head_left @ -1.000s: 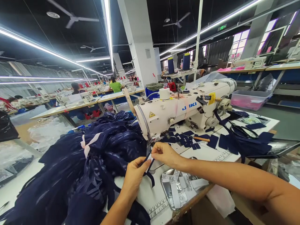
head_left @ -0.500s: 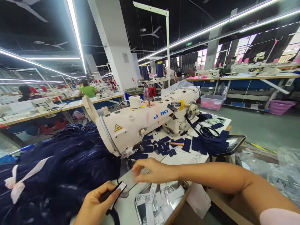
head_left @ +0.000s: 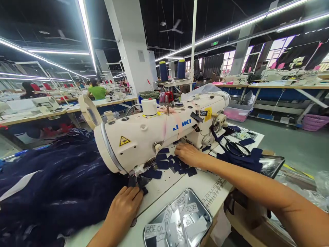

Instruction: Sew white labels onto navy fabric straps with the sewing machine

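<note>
My left hand (head_left: 126, 203) is at the needle end of the white sewing machine (head_left: 154, 128). Its fingers are closed and press down on a navy fabric piece (head_left: 145, 190), most of which is hidden under the hand. Farther back, my right hand (head_left: 189, 155) reaches under the machine arm into the loose navy fabric pieces (head_left: 162, 164). Its fingers curl down there, and what they hold, if anything, is hidden. In front of the machine stands a metal tray (head_left: 208, 215) with printed white labels (head_left: 191, 207) in it.
A big heap of navy fabric (head_left: 56, 185) fills the left side. Black-handled scissors (head_left: 238, 148) lie on more navy cloth at the right, beside a dark tray (head_left: 273, 166). Thread cones (head_left: 181, 69) stand behind the machine. Clear plastic bags (head_left: 322, 188) lie at the far right.
My left hand has carried the navy strip with its white label from the front edge to the needle area. My right hand has moved back and right, into the fabric pieces, over the wooden-handled tool.
</note>
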Available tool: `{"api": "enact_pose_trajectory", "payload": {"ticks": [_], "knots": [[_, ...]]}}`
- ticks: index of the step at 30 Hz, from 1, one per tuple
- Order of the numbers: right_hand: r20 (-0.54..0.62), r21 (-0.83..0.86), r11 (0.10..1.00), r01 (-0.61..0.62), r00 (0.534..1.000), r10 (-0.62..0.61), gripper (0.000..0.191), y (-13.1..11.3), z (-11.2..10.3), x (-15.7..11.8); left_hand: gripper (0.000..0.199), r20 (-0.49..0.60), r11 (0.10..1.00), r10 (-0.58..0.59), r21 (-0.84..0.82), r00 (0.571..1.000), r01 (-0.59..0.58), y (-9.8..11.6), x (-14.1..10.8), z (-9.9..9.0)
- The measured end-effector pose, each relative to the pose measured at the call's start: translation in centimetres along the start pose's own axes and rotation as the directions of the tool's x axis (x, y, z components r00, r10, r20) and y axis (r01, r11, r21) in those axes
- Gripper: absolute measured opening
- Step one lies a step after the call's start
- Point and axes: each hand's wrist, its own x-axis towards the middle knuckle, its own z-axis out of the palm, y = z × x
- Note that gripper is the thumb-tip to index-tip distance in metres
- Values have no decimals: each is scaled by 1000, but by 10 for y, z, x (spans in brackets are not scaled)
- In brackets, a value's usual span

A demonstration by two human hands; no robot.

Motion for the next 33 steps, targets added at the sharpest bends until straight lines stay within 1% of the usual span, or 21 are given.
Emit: {"api": "enact_pose_trajectory", "payload": {"ticks": [2,4,6,7,9,12,16,18,21,25,28,30,31,33], "knots": [[21,-44,999,-19,1000,20,19,-2,-1,4,34,13,1000,14,19,1000,-14,3,-1,-4],[48,-68,998,1,999,2,18,-3,-2,6,34,23,999,35,33,999,-35,5,1,-9],[67,-74,997,29,997,-24,16,-3,-2,7,32,66,999,44,28,997,-46,7,5,-15],[66,-69,997,21,998,-17,16,-2,-2,7,31,84,999,45,22,995,-47,7,7,-17],[47,-51,998,-34,998,37,18,0,0,10,30,111,999,43,17,993,-45,8,9,-20],[14,-26,993,-114,993,114,23,3,4,20,32,125,998,40,42,991,-45,8,9,-20],[8,-7,992,-124,992,124,21,-1,9,40,31,149,995,36,90,988,-50,9,6,-17],[12,8,992,-125,992,125,20,-6,11,49,30,161,995,24,97,987,-40,10,5,-17],[7,23,991,-135,991,135,22,-12,12,56,29,162,996,19,87,987,-34,11,6,-17],[-49,24,978,-209,976,210,25,-14,7,54,28,165,996,16,86,986,-31,11,7,-20],[-75,17,967,-252,965,253,25,-25,4,41,28,174,997,12,78,985,-26,12,7,-21],[-83,13,979,-203,976,203,24,-42,5,28,29,186,997,14,71,982,-28,13,8,-22],[-87,8,989,-149,985,149,22,-53,7,22,29,195,997,17,70,981,-31,13,8,-22],[-97,-12,1000,-2,995,1,21,-74,11,12,29,219,996,22,78,976,-40,14,8,-22]]}}
